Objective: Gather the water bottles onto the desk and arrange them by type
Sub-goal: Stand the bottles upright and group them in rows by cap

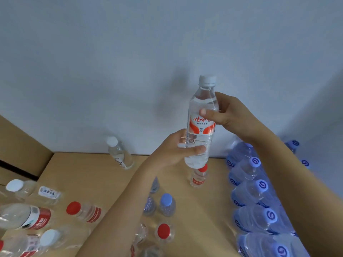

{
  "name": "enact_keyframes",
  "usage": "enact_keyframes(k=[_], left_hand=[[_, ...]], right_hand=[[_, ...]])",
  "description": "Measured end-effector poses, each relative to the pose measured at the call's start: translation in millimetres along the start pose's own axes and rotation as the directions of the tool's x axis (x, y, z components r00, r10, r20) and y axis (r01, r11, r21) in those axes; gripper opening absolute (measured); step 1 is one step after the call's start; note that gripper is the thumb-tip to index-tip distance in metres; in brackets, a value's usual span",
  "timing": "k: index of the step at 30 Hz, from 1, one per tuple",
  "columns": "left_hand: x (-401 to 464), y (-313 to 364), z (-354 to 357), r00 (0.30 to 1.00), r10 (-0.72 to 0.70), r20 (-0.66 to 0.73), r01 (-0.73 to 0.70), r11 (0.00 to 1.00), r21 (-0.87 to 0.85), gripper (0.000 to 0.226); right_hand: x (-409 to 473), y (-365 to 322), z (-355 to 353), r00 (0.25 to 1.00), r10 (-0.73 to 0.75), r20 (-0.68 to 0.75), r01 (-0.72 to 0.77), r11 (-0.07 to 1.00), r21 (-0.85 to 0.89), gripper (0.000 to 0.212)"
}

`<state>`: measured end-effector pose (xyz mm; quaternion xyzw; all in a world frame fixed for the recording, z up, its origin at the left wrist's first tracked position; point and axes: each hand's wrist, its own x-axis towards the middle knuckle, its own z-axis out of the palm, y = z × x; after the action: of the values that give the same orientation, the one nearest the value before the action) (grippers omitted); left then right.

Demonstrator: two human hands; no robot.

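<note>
Item held: one clear water bottle [201, 123], white cap, red-and-white label, raised upright above the table [89, 169] and in front of the wall. It is gripped by both hands: the left hand [178, 149] has its fingers curled round the lower body, thumb across the front; the right hand [230, 114] has its fingers wrapped round the label zone, thumb pressed on the front. Both sets of fingers are clamped on the bottle.

Items already on the table:
- Blue-capped bottles [259, 197], shrink-wrapped, ranked in a row along the right edge; this group is judged sorted.
- One small red-capped bottle [199, 177], upright, directly beneath the raised bottle.
- One white-capped bottle [119, 154], standing alone near the wall.
- Small pale-blue-capped bottles [167, 204], clustered at centre, partly hidden by the left forearm.
- Red-capped bottles [83, 211] and white-capped bottles [14, 186], intermixed at lower left; whether some are lying down or only seen from above cannot be told.

Progress: gathering is judged well advanced, since many bottles are on the table. Arrangement by type is judged partial: one type is ranked, the red- and white-capped types remain mixed, and the held bottle is not yet placed.
</note>
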<state>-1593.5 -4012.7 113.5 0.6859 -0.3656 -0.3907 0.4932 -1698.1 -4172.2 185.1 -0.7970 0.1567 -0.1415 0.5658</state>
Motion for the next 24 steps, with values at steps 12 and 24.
enact_keyframes(k=[12,24], left_hand=[[103,-38,54,0.995,-0.057,0.077,0.042,0.981,0.189,0.046],[149,-102,86,0.956,-0.271,0.113,0.219,0.914,0.343,0.055]], right_hand=[[0,90,-58,0.987,0.154,0.046,-0.151,0.986,-0.074,0.065],[-5,174,-42,0.929,0.369,-0.038,-0.367,0.900,-0.236,0.065]])
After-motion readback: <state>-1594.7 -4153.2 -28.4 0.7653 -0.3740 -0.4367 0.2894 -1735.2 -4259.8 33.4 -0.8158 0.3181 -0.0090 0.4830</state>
